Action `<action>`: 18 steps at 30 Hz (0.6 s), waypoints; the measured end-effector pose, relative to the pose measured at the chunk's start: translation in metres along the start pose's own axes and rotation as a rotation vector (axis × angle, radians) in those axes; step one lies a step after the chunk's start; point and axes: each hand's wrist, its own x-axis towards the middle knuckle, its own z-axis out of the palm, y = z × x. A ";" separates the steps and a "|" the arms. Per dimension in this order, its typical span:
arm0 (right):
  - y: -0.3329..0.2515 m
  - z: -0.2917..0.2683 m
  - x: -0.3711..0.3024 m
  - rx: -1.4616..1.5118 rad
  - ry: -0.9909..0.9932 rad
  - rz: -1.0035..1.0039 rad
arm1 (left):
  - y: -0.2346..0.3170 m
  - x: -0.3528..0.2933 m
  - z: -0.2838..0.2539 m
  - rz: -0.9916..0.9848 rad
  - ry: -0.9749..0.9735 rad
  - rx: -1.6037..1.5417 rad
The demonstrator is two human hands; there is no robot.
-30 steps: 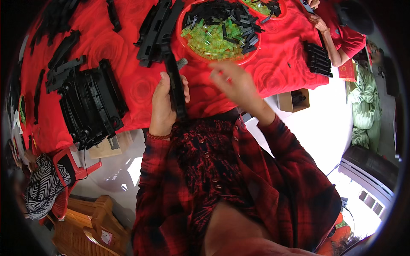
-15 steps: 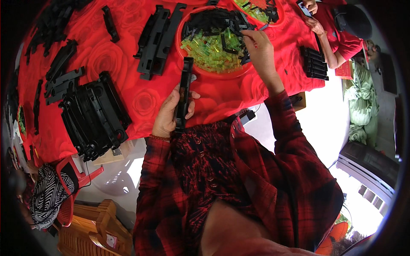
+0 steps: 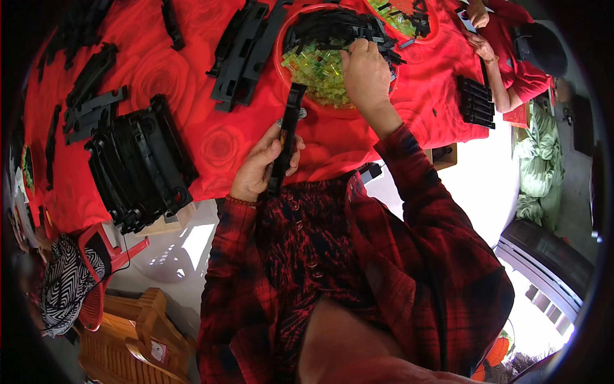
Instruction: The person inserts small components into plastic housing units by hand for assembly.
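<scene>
Upright in my left hand (image 3: 259,163) is a long black plastic part (image 3: 286,137), with the fingers and thumb closed around its lower half. My right hand (image 3: 369,73) is over the right side of a round red basin (image 3: 279,56), back of the hand up and fingers curled down. The fingertips are mostly hidden, so I cannot make out what they pinch. Inside the basin, small translucent yellow-green pieces (image 3: 316,70) fill the near part, and small black pieces (image 3: 332,27) fill the far part. The black part's top end is close to the basin's near-left rim.
A thick stack of black parts (image 3: 137,166) lies left on the red flowered tablecloth (image 3: 214,147). More long black parts (image 3: 246,57) lie beside the basin. A second red basin (image 3: 435,27) is behind. At right, another person's hand (image 3: 481,46) is near a phone (image 3: 466,20) and a black row (image 3: 474,102).
My right hand has moved left and its fingers have curled down over the yellow-green pieces. My left hand still holds the black part. The whole view has shifted slightly.
</scene>
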 end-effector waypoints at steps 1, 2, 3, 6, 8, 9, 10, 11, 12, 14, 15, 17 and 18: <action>-0.001 0.000 0.000 -0.010 -0.014 0.009 | 0.000 -0.001 -0.002 0.003 0.004 -0.003; -0.002 0.001 0.000 -0.020 -0.028 0.018 | -0.001 0.000 -0.004 0.004 -0.010 -0.005; -0.003 0.000 0.001 -0.019 -0.028 0.015 | -0.001 0.000 -0.006 0.004 -0.025 -0.006; -0.005 -0.003 0.001 -0.050 -0.074 0.027 | -0.002 -0.001 -0.005 0.018 -0.013 -0.006; -0.006 0.000 0.000 0.024 -0.118 0.091 | -0.003 0.000 -0.006 0.017 -0.003 -0.017; -0.005 0.002 0.000 0.025 -0.124 0.087 | -0.003 -0.001 -0.006 0.016 0.000 -0.024; -0.004 0.002 0.001 0.058 -0.131 0.106 | -0.003 -0.001 -0.005 0.017 0.000 -0.023; -0.003 0.001 0.001 0.092 -0.138 0.124 | -0.004 -0.002 -0.004 0.019 0.008 -0.021; -0.003 0.001 0.000 0.091 -0.138 0.123 | -0.004 -0.002 -0.004 0.019 0.016 -0.019; -0.004 -0.001 0.002 0.133 -0.161 0.141 | -0.006 -0.003 -0.008 0.029 -0.007 -0.029; -0.004 -0.001 0.001 0.133 -0.162 0.139 | -0.008 -0.004 -0.010 0.037 -0.030 -0.038; -0.004 0.002 0.001 0.162 -0.157 0.150 | -0.006 -0.003 -0.010 0.026 -0.028 -0.029; -0.003 0.004 0.001 0.163 -0.159 0.149 | -0.005 -0.003 -0.010 0.013 -0.026 -0.020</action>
